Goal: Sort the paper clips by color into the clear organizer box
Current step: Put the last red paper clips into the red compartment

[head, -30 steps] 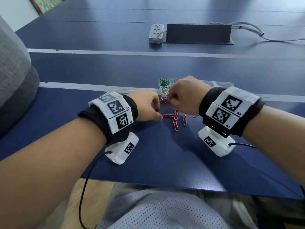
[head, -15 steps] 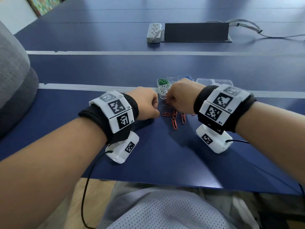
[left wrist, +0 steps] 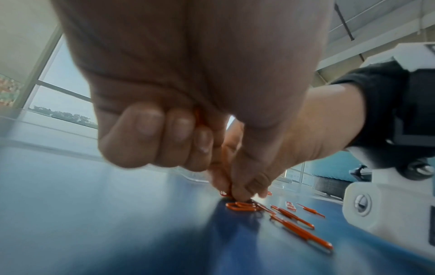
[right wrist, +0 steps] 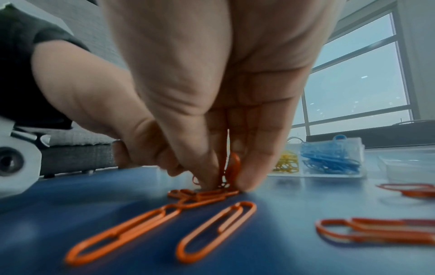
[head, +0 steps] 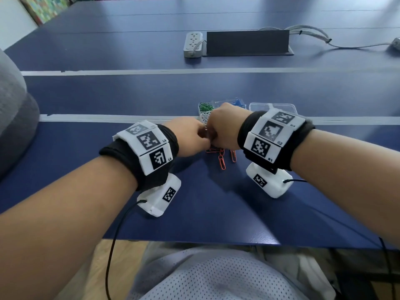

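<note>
Several orange paper clips [head: 221,161] lie loose on the blue table, close up in the right wrist view [right wrist: 212,230] and in the left wrist view [left wrist: 301,230]. My right hand [head: 223,128] pinches a few orange clips [right wrist: 233,165] upright between thumb and fingertip, with their lower ends on the table. My left hand [head: 190,137] touches the right one; its curled fingers [left wrist: 179,128] hold an orange clip [left wrist: 197,116]. Just behind the hands stands the clear organizer box [head: 200,114] with green clips [head: 204,106], white clips [head: 204,116], blue clips [right wrist: 329,158] and yellow clips [right wrist: 286,163].
A clear lid [head: 272,106] lies right of the box. Farther back are a power strip [head: 193,44], a black panel [head: 246,43] and grey cables [head: 313,35]. A grey cushion [head: 13,118] is at the left. The table's near edge [head: 194,241] runs above my lap.
My left hand has moved right and now touches the right hand over the orange clips. The right hand has stayed on the same pile.
</note>
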Available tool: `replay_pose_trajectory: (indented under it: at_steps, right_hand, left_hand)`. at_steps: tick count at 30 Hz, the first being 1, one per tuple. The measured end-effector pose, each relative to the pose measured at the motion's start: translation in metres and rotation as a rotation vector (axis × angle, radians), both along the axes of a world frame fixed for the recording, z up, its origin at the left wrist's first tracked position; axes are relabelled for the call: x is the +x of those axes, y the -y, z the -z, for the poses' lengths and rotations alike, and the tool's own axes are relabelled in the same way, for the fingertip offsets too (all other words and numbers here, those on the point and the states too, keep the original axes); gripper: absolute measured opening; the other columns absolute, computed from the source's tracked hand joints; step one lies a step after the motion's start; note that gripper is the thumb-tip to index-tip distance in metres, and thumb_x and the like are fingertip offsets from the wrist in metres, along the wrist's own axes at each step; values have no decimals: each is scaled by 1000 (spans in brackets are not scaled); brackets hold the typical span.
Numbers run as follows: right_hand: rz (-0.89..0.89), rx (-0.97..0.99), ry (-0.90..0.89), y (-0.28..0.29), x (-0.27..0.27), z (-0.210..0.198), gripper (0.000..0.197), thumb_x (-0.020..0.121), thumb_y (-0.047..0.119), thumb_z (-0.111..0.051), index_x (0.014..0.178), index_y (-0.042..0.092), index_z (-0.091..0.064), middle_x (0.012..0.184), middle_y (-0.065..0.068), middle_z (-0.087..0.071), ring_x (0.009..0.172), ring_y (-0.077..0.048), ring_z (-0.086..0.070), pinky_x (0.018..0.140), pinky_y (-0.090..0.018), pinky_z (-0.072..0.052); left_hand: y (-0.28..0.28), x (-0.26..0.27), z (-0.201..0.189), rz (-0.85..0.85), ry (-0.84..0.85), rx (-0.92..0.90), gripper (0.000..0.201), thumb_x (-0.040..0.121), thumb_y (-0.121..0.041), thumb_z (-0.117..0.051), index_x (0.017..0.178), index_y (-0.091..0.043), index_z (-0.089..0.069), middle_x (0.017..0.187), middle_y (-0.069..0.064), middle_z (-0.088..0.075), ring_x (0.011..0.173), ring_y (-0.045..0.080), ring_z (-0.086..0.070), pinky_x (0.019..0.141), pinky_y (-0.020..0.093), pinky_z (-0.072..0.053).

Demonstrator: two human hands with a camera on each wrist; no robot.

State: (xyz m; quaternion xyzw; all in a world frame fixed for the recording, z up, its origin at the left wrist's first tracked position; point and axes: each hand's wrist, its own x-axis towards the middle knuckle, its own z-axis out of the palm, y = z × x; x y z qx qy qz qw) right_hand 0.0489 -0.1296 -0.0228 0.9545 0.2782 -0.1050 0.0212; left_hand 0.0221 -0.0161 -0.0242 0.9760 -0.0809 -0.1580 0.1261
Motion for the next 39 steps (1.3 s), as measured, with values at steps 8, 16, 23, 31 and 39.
replay_pose_trajectory:
  at_steps: [8,16,23,31,39]
  right_hand:
    - [198,222,-243,26,5,-13,35,84,9,-50,107,29,-69,71,4,-62,76,-19,-61,84,-28,-55]
    - [586,721,-663,72,8,-8,23,88,-4,-47,75,5,-63,70,-13,-57,46,-16,-57,48,-18,-54]
    - [541,624,-531,89,13,-5,14,88,16,-60,79,6,-64,64,-5,-57,52,-14,-50,49,-19,-47]
    - [39,89,-121,67,-1,-4,16,71,17,-73,70,30,-64,54,16,-51,62,-8,-51,68,-23,-49]
    - [-45,-13,-62,61,-9,-5,15,74,21,-62,81,29,-51,60,15,-42,75,-13,-45,46,-14,-23]
  left_hand:
    - [2,3,3,83,77,24,23,71,-33,-77,93,-26,-73,67,-11,-45,79,17,-51,68,24,-38]
    - [4,0,5,158,81,99,16,80,-30,-58,67,-20,-58,69,-2,-57,76,20,-54,70,28,-47]
    - [12,4,-1,-28,-6,-46,38,89,-28,-40,55,-11,-41,61,7,-46,64,24,-44,55,23,-34]
    - [24,7,4,136,-34,93,42,99,-33,-35,60,-17,-33,66,-1,-40,77,21,-41,66,27,-29]
    - [23,8,4,78,-49,-47,13,96,-16,-42,105,-18,-52,101,5,-59,97,22,-53,85,29,-39]
